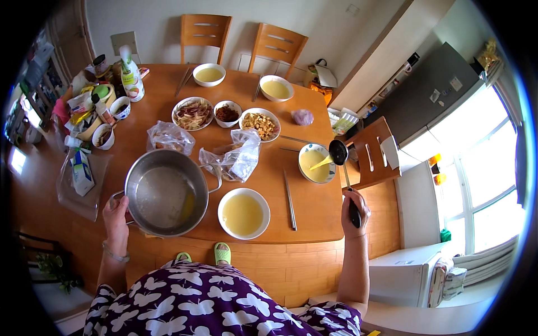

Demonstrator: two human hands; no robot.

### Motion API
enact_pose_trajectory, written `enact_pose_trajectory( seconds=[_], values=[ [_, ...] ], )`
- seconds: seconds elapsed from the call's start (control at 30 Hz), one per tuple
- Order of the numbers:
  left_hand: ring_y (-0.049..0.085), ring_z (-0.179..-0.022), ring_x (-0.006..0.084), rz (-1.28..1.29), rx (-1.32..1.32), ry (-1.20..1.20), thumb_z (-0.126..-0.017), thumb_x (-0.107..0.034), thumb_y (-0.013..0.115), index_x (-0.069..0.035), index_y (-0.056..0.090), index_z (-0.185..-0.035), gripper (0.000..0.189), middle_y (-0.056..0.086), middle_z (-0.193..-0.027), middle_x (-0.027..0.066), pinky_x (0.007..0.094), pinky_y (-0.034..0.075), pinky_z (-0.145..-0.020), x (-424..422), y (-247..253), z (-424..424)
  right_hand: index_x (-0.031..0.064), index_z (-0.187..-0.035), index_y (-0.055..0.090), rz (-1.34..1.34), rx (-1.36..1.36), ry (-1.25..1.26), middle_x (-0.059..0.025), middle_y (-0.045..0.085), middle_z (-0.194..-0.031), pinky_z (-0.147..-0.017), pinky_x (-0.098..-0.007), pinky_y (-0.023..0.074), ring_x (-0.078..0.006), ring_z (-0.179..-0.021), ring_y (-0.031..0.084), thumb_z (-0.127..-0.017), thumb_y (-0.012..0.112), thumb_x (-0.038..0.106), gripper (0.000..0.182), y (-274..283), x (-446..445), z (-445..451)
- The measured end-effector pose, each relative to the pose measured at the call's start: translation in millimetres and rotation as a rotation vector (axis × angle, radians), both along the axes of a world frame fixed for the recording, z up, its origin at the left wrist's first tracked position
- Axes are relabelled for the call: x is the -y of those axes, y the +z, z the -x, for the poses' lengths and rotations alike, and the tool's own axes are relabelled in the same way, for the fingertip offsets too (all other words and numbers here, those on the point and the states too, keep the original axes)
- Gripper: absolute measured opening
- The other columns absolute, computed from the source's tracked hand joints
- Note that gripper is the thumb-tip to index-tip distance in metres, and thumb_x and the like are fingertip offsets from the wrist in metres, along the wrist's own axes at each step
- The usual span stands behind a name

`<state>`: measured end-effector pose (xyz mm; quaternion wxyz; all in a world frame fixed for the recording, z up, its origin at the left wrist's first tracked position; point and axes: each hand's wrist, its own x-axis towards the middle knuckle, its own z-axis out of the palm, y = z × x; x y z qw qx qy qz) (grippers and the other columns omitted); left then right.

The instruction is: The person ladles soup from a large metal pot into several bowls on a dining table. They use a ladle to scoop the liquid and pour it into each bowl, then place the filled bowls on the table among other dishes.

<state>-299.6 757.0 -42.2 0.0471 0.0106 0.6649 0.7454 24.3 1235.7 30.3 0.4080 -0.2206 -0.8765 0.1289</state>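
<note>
My left hand (pixel 116 218) grips the side handle of a two-handled stainless steel pot (pixel 162 189), which has only a little yellowish liquid at its bottom. With my right hand (pixel 355 212) I hold the black handle of a ladle (pixel 338 152). The ladle is tipped over a patterned bowl (pixel 316 164), and a yellow stream runs from it into the pale yellow liquid there. Nearest me, right of the pot, stands a white bowl (pixel 243 213) of the same liquid. Metal chopsticks (pixel 290 200) lie between the two bowls.
Two more filled bowls (pixel 209 75) (pixel 276 88) stand at the far side. Mid-table are a plate of shredded food (pixel 193 114), a small bowl of dark food (pixel 227 113), a plate of nut-like pieces (pixel 260 124) and plastic bags (pixel 235 155). A bottle (pixel 131 75) and clutter occupy the left.
</note>
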Motion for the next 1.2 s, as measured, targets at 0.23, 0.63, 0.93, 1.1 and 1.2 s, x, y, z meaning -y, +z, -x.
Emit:
enact_pose_trajectory(
  seconds=[0.23,0.63,0.93,1.1,1.2],
  values=[
    [0.045,-0.066,0.0034,-0.001,-0.010,-0.011,-0.083,-0.009,0.067,-0.011,0.047,-0.070,0.024,0.051,-0.072,-0.0047,0.0200,0.039,-0.062,6.6,-6.9,4.8,0.0138,-0.093,0.060,-0.086,0.303,0.135,-0.0133,0.061,-0.103,-0.063,-0.0379,0.0533,-0.0329,-0.077,0.063,-0.077,0.062,0.007,0.017,-15.9,27.9,13.9],
    [0.049,-0.059,0.0055,-0.060,0.037,-0.068,-0.087,-0.024,0.065,-0.007,0.057,-0.081,0.020,0.054,-0.068,-0.0034,0.0192,0.042,-0.055,4.6,0.6,5.2,0.0032,-0.093,0.059,0.224,-0.124,-0.019,-0.0124,0.063,-0.095,-0.082,-0.0334,0.0486,-0.0237,-0.098,0.061,-0.086,0.055,0.001,0.008,-48.1,25.1,13.7],
    [0.053,-0.054,0.0050,-0.038,0.118,-0.055,-0.083,-0.012,0.067,-0.007,0.055,-0.073,0.016,0.060,-0.068,0.0017,0.0185,0.046,-0.047,-0.7,12.4,5.3,0.0092,-0.102,0.050,1.029,-0.911,-0.023,-0.0097,0.060,-0.101,-0.079,-0.0271,0.0501,-0.0232,-0.095,0.063,-0.093,0.051,0.021,0.015,-26.0,70.3,11.0],
    [0.054,-0.056,0.0059,0.004,0.112,-0.097,-0.079,-0.005,0.070,-0.008,0.047,-0.065,0.027,0.061,-0.069,0.0029,0.0189,0.045,-0.047,-0.9,16.2,7.1,0.0107,-0.098,0.052,1.127,-1.019,0.168,-0.0097,0.061,-0.089,-0.073,-0.0255,0.0511,-0.0230,-0.087,0.064,-0.092,0.051,0.022,0.013,-7.1,150.0,15.9],
    [0.054,-0.055,0.0063,-0.014,0.099,-0.116,-0.080,-0.004,0.069,-0.006,0.049,-0.066,0.024,0.061,-0.069,0.0035,0.0189,0.045,-0.048,0.9,17.6,3.2,0.0076,-0.096,0.052,1.140,-0.863,0.356,-0.0163,0.063,-0.089,-0.062,-0.0274,0.0532,-0.0252,-0.075,0.065,-0.092,0.050,0.025,0.018,-8.0,189.4,30.0]
  ],
)
